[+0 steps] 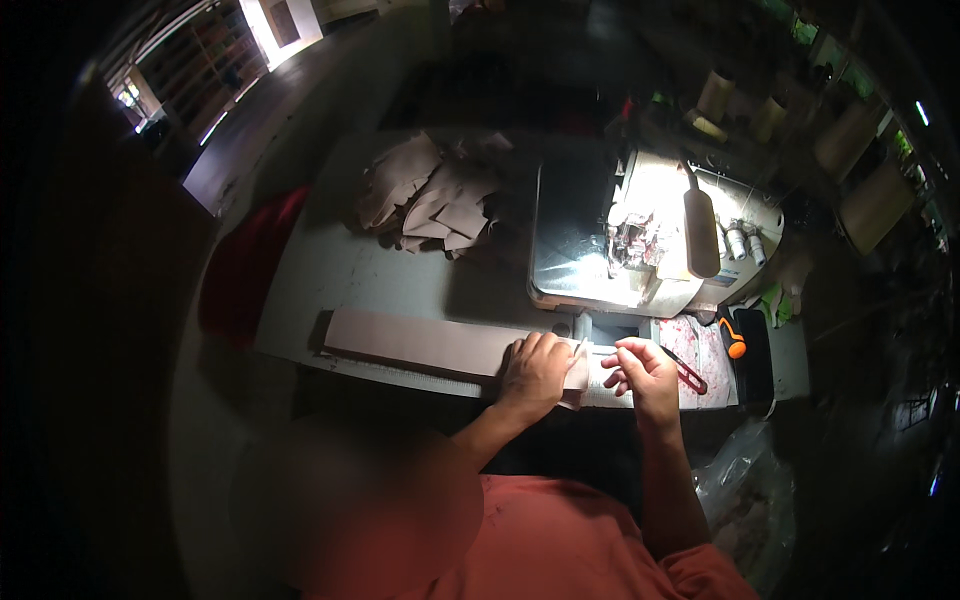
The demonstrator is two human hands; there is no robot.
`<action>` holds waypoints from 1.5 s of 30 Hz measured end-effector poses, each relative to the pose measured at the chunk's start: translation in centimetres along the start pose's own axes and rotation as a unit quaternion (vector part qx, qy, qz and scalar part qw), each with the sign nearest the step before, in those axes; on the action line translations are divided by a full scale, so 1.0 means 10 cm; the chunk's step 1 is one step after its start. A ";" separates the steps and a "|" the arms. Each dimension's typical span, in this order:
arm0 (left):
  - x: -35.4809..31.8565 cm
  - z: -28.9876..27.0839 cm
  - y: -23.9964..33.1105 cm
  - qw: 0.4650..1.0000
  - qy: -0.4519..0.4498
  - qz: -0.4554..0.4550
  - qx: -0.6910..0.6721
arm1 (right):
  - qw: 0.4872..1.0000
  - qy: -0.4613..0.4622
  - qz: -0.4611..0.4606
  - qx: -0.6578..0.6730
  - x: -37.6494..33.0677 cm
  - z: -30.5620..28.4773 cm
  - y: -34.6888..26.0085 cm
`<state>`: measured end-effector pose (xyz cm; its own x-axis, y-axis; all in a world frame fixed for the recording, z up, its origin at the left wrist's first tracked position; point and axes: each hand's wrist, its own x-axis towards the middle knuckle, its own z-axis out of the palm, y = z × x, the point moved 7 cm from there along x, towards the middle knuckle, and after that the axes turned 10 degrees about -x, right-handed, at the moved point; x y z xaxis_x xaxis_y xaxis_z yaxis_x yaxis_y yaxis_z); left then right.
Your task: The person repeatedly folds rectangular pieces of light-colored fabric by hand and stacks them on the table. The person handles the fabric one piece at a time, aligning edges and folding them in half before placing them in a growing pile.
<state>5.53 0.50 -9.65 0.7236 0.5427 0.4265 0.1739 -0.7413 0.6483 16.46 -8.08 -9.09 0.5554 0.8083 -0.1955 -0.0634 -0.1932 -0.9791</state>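
A long, pale pinkish strip of fabric (430, 344) lies along the front edge of the worktable, possibly several layers thick. Over its right end my left hand (537, 368) is closed, fingers curled on the cloth. A small whitish bit shows by its fingertips; its kind is unclear. Just right of the strip's end, my right hand (645, 380) is raised slightly, thumb and forefinger pinched together. Whatever is in that pinch is too small to make out. Beyond both hands stands a sewing machine (725, 285), its needle area brightly lit.
Crumpled cut fabric pieces (440, 195) are heaped toward the back left. At right lie a red-handled cutter (690, 378), an orange tool (737, 347) and a dark phone-like slab (752, 370). A clear plastic bag (750, 490) hangs below the table edge. Thread cones (715, 95) stand behind.
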 end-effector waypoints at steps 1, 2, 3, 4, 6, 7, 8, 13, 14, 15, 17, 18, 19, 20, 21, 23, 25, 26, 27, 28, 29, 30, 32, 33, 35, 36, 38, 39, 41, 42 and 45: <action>0.00 -0.06 -0.04 0.997 0.027 -0.002 -0.076 | 1.000 0.001 0.000 -0.008 0.00 -0.02 0.01; -0.01 -0.11 -0.08 0.987 0.055 -0.003 -0.151 | 1.000 0.002 0.000 -0.016 0.01 -0.02 0.02; 0.00 -0.18 -0.08 0.978 0.084 0.004 -0.190 | 1.000 -0.022 0.018 -0.009 0.02 0.06 0.04; 0.00 -0.19 -0.11 0.970 0.087 -0.027 -0.227 | 0.992 -0.032 -0.017 -0.124 0.03 0.17 -0.02; -0.05 -0.25 -0.16 0.946 0.095 -0.088 -0.296 | 0.985 -0.135 0.000 -0.104 0.04 0.51 -0.03; -0.09 -0.35 -0.13 0.941 0.167 -0.077 -0.284 | 0.990 -0.116 -0.021 -0.082 0.07 0.51 -0.11; -0.21 -0.41 -0.09 0.948 0.148 -0.103 -0.264 | 0.993 -0.098 -0.042 -0.060 0.09 0.50 -0.17; -0.63 -0.41 -0.73 0.521 0.245 -0.210 -0.790 | 0.990 -0.082 -0.063 0.098 -0.04 0.65 -0.57; -0.55 -0.72 -0.93 0.411 0.255 -0.193 -0.854 | 0.990 -0.067 -0.048 0.111 -0.06 0.59 -0.57; -0.62 -1.08 -1.17 0.519 0.315 -0.219 -0.764 | 0.991 -0.058 -0.030 0.121 -0.07 0.51 -0.52; -0.69 -1.70 -1.42 0.534 0.455 -0.173 -0.691 | 0.987 -0.061 -0.003 0.151 -0.03 0.37 -0.29; -0.61 -1.80 -1.36 0.581 0.458 -0.160 -0.653 | 0.983 -0.061 0.005 0.175 0.00 0.32 -0.18; -0.52 -1.86 -1.25 0.626 0.458 -0.146 -0.614 | 0.980 -0.073 0.010 0.187 0.01 0.31 -0.12; -0.45 -1.88 -1.12 0.669 0.456 -0.138 -0.571 | 0.980 -0.072 0.027 0.184 -0.01 0.37 -0.13; -0.30 -1.75 -0.89 0.750 0.409 -0.146 -0.499 | 0.980 -0.070 0.043 0.182 -0.02 0.47 -0.19; -0.24 -1.29 -0.45 0.975 0.195 -0.092 -0.060 | 0.979 -0.099 0.044 0.170 -0.03 0.58 -0.21; 0.09 -0.93 0.40 0.996 0.057 0.070 0.012 | 0.966 -0.130 0.047 0.219 -0.07 0.65 -0.27; 0.05 -0.64 0.43 0.994 -0.006 0.071 0.080 | 0.956 -0.141 0.048 0.251 -0.10 0.65 -0.30; 0.05 -0.56 0.52 0.998 -0.027 0.040 0.039 | 0.963 -0.136 0.042 0.227 -0.11 0.60 -0.30; 0.07 -0.53 0.57 0.997 -0.049 0.045 0.046 | 0.970 -0.131 0.036 0.202 -0.12 0.55 -0.29; 0.08 -0.51 0.60 0.995 -0.071 0.049 0.054 | 0.976 -0.126 0.031 0.177 -0.13 0.50 -0.27; 0.09 -0.51 0.62 0.992 -0.093 0.053 0.063 | 0.981 -0.120 0.006 0.152 -0.14 0.46 -0.30; 0.19 -0.54 0.54 0.989 -0.120 0.013 -0.086 | 0.988 -0.109 -0.044 0.100 -0.15 0.39 -0.34; 0.25 -0.57 0.44 0.976 -0.112 -0.031 -0.183 | 0.982 -0.135 -0.020 0.129 -0.17 0.39 -0.34; 0.35 -0.52 0.22 0.925 -0.146 -0.097 -0.338 | 0.984 -0.126 -0.027 0.126 -0.20 0.40 -0.37; 0.38 -0.48 0.20 0.893 -0.172 -0.145 -0.390 | 0.985 -0.119 -0.031 0.122 -0.20 0.38 -0.40; 0.37 -0.37 0.19 0.812 -0.221 -0.240 -0.483 | 0.987 -0.104 -0.035 0.114 -0.20 0.34 -0.43; 0.43 -0.42 0.19 0.863 -0.179 -0.196 -0.430 | 0.988 -0.097 -0.035 0.112 -0.21 0.32 -0.44; 0.46 -0.47 0.25 0.883 -0.160 -0.194 -0.396 | 0.991 -0.097 -0.020 0.094 -0.23 0.30 -0.40; 0.48 -0.50 0.28 0.893 -0.149 -0.192 -0.379 | 0.992 -0.097 -0.013 0.085 -0.24 0.29 -0.38; 0.52 -0.54 0.35 0.927 -0.113 -0.128 -0.335 | 0.994 -0.079 -0.008 0.080 -0.30 0.25 -0.42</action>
<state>6.31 2.85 -1.73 0.8502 0.5148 0.1104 -0.0398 -0.1463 0.9884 12.96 -8.34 -4.57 0.4209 0.8901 -0.1746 -0.1937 -0.0998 -0.9760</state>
